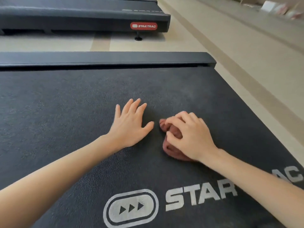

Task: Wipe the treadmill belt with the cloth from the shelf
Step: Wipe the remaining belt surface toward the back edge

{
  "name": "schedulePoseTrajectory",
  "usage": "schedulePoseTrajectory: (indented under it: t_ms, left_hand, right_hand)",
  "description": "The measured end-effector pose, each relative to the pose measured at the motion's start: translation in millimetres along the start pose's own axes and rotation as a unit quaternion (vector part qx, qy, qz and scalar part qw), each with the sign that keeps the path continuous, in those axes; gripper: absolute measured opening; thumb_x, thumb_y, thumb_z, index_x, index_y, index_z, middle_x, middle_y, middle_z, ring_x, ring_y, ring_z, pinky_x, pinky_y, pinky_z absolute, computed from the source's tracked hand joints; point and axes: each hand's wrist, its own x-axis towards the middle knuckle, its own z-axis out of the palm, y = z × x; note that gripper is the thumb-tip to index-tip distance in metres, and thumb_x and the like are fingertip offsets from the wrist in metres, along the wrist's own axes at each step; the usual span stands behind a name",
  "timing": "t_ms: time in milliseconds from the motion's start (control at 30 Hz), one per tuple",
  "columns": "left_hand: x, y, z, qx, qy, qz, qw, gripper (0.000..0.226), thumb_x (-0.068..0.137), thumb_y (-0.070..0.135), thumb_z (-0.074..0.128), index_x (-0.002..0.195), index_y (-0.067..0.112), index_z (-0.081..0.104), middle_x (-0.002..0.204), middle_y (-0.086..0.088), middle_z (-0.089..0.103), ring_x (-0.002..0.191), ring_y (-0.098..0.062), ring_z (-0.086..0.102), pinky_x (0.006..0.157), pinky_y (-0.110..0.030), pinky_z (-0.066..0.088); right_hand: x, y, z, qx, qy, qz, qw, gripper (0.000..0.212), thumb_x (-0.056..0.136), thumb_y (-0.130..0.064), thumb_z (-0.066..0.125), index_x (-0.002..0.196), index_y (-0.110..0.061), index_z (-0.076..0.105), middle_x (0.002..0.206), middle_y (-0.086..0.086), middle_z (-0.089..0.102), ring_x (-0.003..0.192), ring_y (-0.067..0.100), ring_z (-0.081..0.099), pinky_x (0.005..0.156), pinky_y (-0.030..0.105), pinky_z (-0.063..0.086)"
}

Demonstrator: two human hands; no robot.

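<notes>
The black treadmill belt (69,102) fills most of the view, with a white STAR TRAC logo printed near me. A bunched reddish-brown cloth (171,148) lies on the belt right of centre. My right hand (189,135) presses down on the cloth with fingers curled into it. My left hand (130,124) rests flat on the bare belt just left of the cloth, fingers spread, holding nothing.
A dark side rail (105,58) runs along the belt's far edge. Beyond a strip of beige floor (213,51) stands a second treadmill (85,22) with a red STAR TRAC badge. A blurred ledge with pale items (278,7) is at the upper right.
</notes>
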Motion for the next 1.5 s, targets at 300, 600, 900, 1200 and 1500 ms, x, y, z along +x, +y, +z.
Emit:
schedulePoseTrajectory:
  t_ms: [300, 600, 900, 1200, 1500]
  left_hand:
    - [46, 26, 34, 0.043, 0.023, 0.016, 0.999, 0.08, 0.083, 0.062, 0.006, 0.151, 0.021, 0.015, 0.16, -0.002, 0.006, 0.146, -0.018, -0.004, 0.116, -0.049, -0.007]
    - [43, 25, 30, 0.051, 0.02, 0.02, 0.998, 0.077, 0.087, 0.064, 0.009, 0.152, 0.022, 0.014, 0.16, -0.002, 0.007, 0.146, -0.018, -0.002, 0.117, -0.048, -0.004]
    - [48, 23, 30, 0.052, 0.013, 0.02, 0.998, 0.089, 0.076, 0.068, 0.0, 0.152, 0.023, 0.014, 0.16, 0.0, 0.008, 0.146, -0.018, -0.001, 0.117, -0.048, -0.003]
    - [43, 22, 34, 0.01, 0.062, 0.023, 0.998, 0.08, 0.083, 0.063, 0.01, 0.148, 0.021, 0.029, 0.157, -0.003, 0.02, 0.146, -0.019, 0.009, 0.117, -0.048, 0.002]
    - [49, 17, 44, 0.019, 0.125, 0.052, 0.991, 0.066, 0.084, 0.054, 0.036, 0.132, 0.013, 0.054, 0.143, -0.009, 0.047, 0.136, -0.027, 0.038, 0.109, -0.057, 0.029]
  right_hand:
    - [124, 76, 33, 0.01, 0.038, 0.132, 0.99, 0.025, 0.09, -0.044, 0.047, 0.107, -0.03, 0.057, 0.11, 0.001, 0.055, 0.105, 0.026, 0.049, 0.082, 0.039, 0.039]
    - [63, 51, -3, -0.02, -0.082, 0.057, 0.995, 0.061, 0.076, -0.08, 0.036, 0.112, -0.035, 0.054, 0.127, -0.009, 0.047, 0.115, 0.023, 0.043, 0.09, 0.041, 0.034]
    - [-7, 43, -14, -0.007, -0.05, 0.091, 0.995, 0.057, 0.071, -0.073, 0.031, 0.113, -0.04, 0.052, 0.121, -0.011, 0.045, 0.112, 0.02, 0.042, 0.091, 0.041, 0.038]
    - [134, 107, 27, 0.008, 0.031, 0.219, 0.975, 0.026, 0.085, -0.055, 0.052, 0.102, -0.037, 0.056, 0.116, -0.002, 0.049, 0.113, 0.026, 0.042, 0.088, 0.041, 0.037]
    - [243, 128, 57, -0.003, 0.005, 0.216, 0.976, 0.033, 0.084, -0.054, 0.051, 0.107, -0.032, 0.056, 0.127, 0.003, 0.048, 0.121, 0.032, 0.038, 0.094, 0.045, 0.035]
